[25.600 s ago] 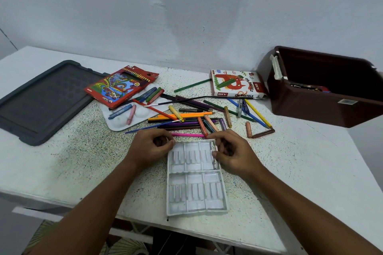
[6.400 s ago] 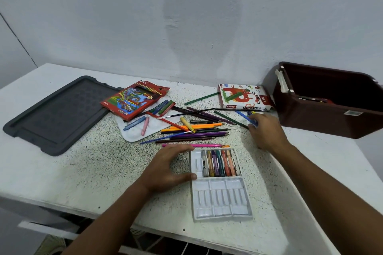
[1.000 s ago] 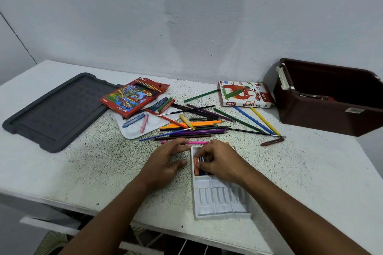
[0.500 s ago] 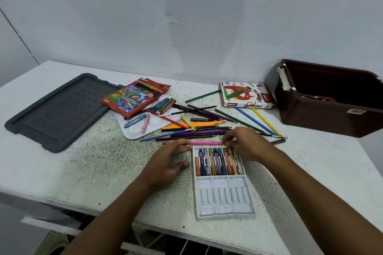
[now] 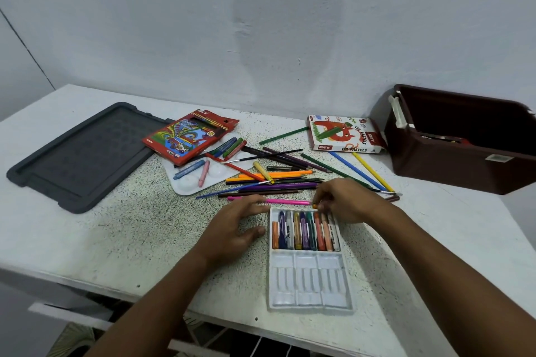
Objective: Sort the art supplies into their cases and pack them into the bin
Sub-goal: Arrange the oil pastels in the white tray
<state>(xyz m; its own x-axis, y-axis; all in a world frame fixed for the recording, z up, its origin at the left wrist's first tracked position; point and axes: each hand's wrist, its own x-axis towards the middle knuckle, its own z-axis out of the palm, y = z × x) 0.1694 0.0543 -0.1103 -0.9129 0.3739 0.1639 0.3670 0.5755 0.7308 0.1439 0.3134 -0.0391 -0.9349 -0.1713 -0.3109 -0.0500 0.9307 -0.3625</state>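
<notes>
A white plastic pastel tray [image 5: 307, 281] lies near the table's front edge. Its far row holds several oil pastels [image 5: 304, 230] and its near row is bare. My left hand [image 5: 235, 226] rests flat on the table, fingers relaxed, touching the tray's left edge. My right hand [image 5: 345, 203] sits at the tray's far right corner, its fingertips pinching a small orange pastel [image 5: 314, 206] beside the end of a pink pencil [image 5: 269, 200]. Loose coloured pencils [image 5: 275, 180] lie in a heap just beyond. The brown bin [image 5: 464, 171] stands at the right.
The oil pastels box [image 5: 345, 133] lies by the bin. A red coloured-pencil box [image 5: 190, 136] overlaps a white palette [image 5: 191, 184] that carries a few markers. A grey lid [image 5: 84, 153] lies at the left. Blue and yellow pencils [image 5: 362, 172] lie in front of the bin.
My right hand lifted off the tray's far row, uncovering the pastels, and moved to the far right corner, where its fingertips closed on the orange pastel. My left hand stayed put.
</notes>
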